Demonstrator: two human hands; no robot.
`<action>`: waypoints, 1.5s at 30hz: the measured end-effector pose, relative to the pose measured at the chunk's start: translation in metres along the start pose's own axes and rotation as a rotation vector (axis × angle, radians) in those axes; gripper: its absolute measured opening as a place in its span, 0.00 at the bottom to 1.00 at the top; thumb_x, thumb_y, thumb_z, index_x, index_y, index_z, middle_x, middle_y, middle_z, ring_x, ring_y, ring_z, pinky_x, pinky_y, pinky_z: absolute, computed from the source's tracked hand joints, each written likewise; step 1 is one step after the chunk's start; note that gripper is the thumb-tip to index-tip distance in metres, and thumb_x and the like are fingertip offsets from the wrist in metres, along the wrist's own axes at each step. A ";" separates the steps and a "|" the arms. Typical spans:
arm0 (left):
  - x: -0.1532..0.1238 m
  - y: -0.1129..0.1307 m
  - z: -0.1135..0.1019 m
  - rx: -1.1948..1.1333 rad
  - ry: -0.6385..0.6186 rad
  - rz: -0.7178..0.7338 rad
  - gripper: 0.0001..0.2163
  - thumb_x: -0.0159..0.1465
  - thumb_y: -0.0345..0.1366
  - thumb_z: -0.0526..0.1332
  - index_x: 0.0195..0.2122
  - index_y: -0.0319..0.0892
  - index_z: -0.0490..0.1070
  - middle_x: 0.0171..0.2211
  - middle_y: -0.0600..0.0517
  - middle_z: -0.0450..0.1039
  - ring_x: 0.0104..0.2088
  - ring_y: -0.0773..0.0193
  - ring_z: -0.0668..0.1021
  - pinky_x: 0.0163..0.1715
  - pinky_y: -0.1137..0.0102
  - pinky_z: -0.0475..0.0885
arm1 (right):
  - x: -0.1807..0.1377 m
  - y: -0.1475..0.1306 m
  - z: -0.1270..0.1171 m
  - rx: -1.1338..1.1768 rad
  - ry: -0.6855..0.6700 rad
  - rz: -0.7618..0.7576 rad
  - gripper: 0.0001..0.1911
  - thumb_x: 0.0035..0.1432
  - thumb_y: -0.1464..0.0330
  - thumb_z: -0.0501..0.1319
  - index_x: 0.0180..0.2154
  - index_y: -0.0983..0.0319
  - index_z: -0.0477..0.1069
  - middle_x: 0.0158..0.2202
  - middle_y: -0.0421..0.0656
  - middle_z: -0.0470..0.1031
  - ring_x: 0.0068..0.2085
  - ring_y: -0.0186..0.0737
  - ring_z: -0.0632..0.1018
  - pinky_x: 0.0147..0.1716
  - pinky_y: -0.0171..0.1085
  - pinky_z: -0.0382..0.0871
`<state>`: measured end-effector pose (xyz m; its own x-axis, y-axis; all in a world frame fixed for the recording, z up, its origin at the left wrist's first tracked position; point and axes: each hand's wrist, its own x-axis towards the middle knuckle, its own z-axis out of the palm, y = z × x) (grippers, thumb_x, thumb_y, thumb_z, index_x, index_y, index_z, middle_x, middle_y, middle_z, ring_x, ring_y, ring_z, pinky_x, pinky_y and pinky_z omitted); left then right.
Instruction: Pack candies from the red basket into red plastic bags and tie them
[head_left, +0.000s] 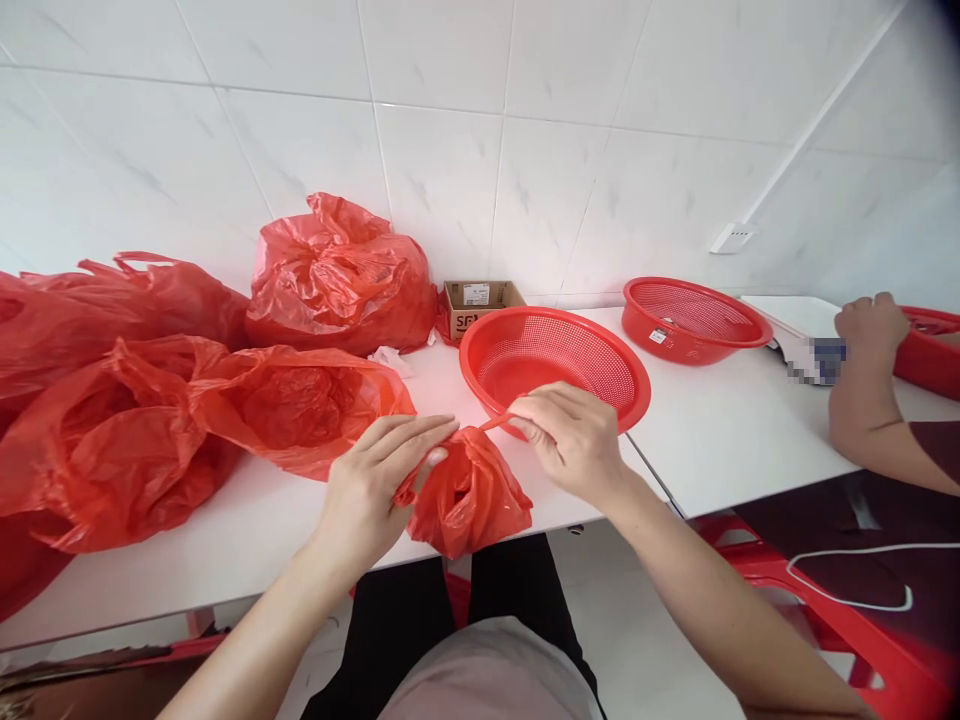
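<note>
Near the table's front edge sits a small red plastic bag [472,495], gathered at its top. On its left side my left hand [386,475] is closed on the bunched plastic. My right hand [570,435] pinches a thin twisted strand of the same bag and holds it out to the right. What the bag contains is hidden. Just behind my right hand stands a red perforated basin [555,360]. An open red bag [300,410] lies left of my left hand, with crumpled red plastic inside it.
More red bags [112,310] and a large full one [341,275] line the wall at left. A small cardboard box [480,305] stands behind the basin. To the right are a second red basin [694,320], a white scale [799,320] and a co-worker's arm [870,390].
</note>
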<state>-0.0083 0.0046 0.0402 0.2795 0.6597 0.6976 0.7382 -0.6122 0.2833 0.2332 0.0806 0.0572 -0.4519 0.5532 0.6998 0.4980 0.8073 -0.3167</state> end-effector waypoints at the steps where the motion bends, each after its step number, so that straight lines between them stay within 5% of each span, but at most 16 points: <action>1: -0.007 -0.001 -0.007 -0.013 -0.051 -0.009 0.15 0.66 0.28 0.58 0.52 0.47 0.72 0.49 0.49 0.78 0.50 0.57 0.74 0.49 0.62 0.72 | -0.001 0.013 -0.004 -0.130 0.022 -0.030 0.10 0.65 0.67 0.56 0.34 0.57 0.76 0.30 0.42 0.79 0.35 0.41 0.75 0.34 0.38 0.63; 4: -0.030 0.003 -0.029 -0.074 -0.254 -0.074 0.10 0.66 0.29 0.57 0.40 0.48 0.77 0.53 0.52 0.75 0.59 0.54 0.68 0.53 0.61 0.70 | -0.005 0.052 -0.010 -0.325 -0.039 -0.014 0.12 0.65 0.68 0.55 0.35 0.57 0.77 0.31 0.42 0.80 0.36 0.42 0.76 0.29 0.37 0.60; 8: -0.041 0.014 -0.038 -0.309 -0.401 -0.265 0.12 0.68 0.34 0.55 0.32 0.48 0.77 0.65 0.55 0.62 0.67 0.52 0.57 0.62 0.55 0.61 | -0.005 0.071 -0.002 -0.239 -0.229 0.106 0.12 0.66 0.67 0.54 0.38 0.57 0.76 0.38 0.42 0.80 0.38 0.41 0.76 0.28 0.36 0.60; 12: -0.027 0.014 -0.011 -0.885 -0.274 -0.487 0.17 0.71 0.42 0.49 0.37 0.46 0.78 0.57 0.47 0.72 0.64 0.50 0.64 0.63 0.50 0.58 | 0.007 0.047 0.006 0.041 -0.291 0.256 0.09 0.65 0.66 0.55 0.38 0.58 0.74 0.51 0.44 0.74 0.40 0.38 0.76 0.32 0.37 0.66; 15: -0.015 0.012 0.014 -1.047 -0.124 -0.721 0.18 0.70 0.46 0.51 0.43 0.43 0.77 0.43 0.45 0.79 0.55 0.51 0.74 0.61 0.52 0.61 | 0.016 0.016 0.002 0.328 -0.275 0.270 0.06 0.63 0.67 0.58 0.36 0.59 0.72 0.51 0.45 0.73 0.45 0.38 0.76 0.40 0.39 0.70; 18: -0.006 0.019 0.028 -1.036 -0.249 -0.844 0.15 0.65 0.46 0.60 0.45 0.42 0.77 0.41 0.47 0.79 0.48 0.53 0.78 0.56 0.56 0.67 | 0.022 -0.012 0.003 0.495 -0.315 0.189 0.03 0.60 0.71 0.59 0.34 0.59 0.71 0.51 0.45 0.72 0.50 0.40 0.75 0.45 0.41 0.71; 22: 0.000 0.028 0.035 -1.065 -0.373 -0.800 0.13 0.63 0.45 0.63 0.36 0.39 0.78 0.32 0.49 0.79 0.35 0.58 0.80 0.40 0.64 0.74 | 0.024 -0.030 0.022 0.490 -0.293 0.103 0.06 0.60 0.75 0.57 0.35 0.60 0.69 0.49 0.45 0.73 0.49 0.39 0.75 0.47 0.43 0.71; 25: -0.001 0.025 0.038 -0.946 -0.155 -0.834 0.17 0.61 0.47 0.64 0.23 0.40 0.74 0.26 0.50 0.79 0.31 0.59 0.80 0.37 0.66 0.74 | 0.016 -0.034 0.033 0.384 -0.025 0.106 0.13 0.62 0.73 0.56 0.49 0.58 0.66 0.53 0.48 0.70 0.55 0.43 0.72 0.54 0.48 0.67; 28: -0.002 0.020 0.040 -0.832 0.081 -0.857 0.16 0.61 0.47 0.63 0.23 0.41 0.76 0.36 0.46 0.82 0.42 0.55 0.81 0.46 0.64 0.73 | -0.005 -0.040 0.040 0.285 0.210 0.165 0.18 0.62 0.70 0.58 0.53 0.57 0.62 0.55 0.51 0.66 0.58 0.47 0.69 0.56 0.51 0.65; 35: -0.018 0.010 0.057 -0.433 0.136 -0.563 0.13 0.67 0.39 0.58 0.49 0.46 0.78 0.38 0.50 0.79 0.36 0.64 0.79 0.40 0.70 0.75 | -0.060 -0.031 0.075 0.273 -0.029 0.414 0.03 0.58 0.72 0.60 0.35 0.59 0.70 0.34 0.44 0.76 0.37 0.43 0.76 0.39 0.43 0.72; 37: -0.025 0.003 0.065 -0.339 0.119 -0.476 0.14 0.68 0.36 0.57 0.52 0.47 0.76 0.37 0.51 0.77 0.33 0.67 0.78 0.37 0.73 0.74 | -0.065 -0.020 0.078 0.274 -0.016 0.447 0.07 0.57 0.75 0.58 0.31 0.59 0.71 0.31 0.43 0.76 0.34 0.42 0.77 0.38 0.41 0.72; 45: -0.036 -0.005 0.080 -0.231 0.106 -0.346 0.16 0.69 0.35 0.56 0.56 0.45 0.73 0.37 0.48 0.77 0.34 0.65 0.79 0.37 0.72 0.74 | -0.070 0.000 0.073 0.336 0.053 0.485 0.17 0.60 0.77 0.51 0.41 0.60 0.77 0.42 0.45 0.81 0.45 0.42 0.81 0.49 0.42 0.74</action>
<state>0.0268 0.0184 -0.0392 -0.0337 0.8023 0.5960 0.6175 -0.4522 0.6436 0.2114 0.0567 -0.0384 -0.1893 0.8711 0.4531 0.3729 0.4906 -0.7876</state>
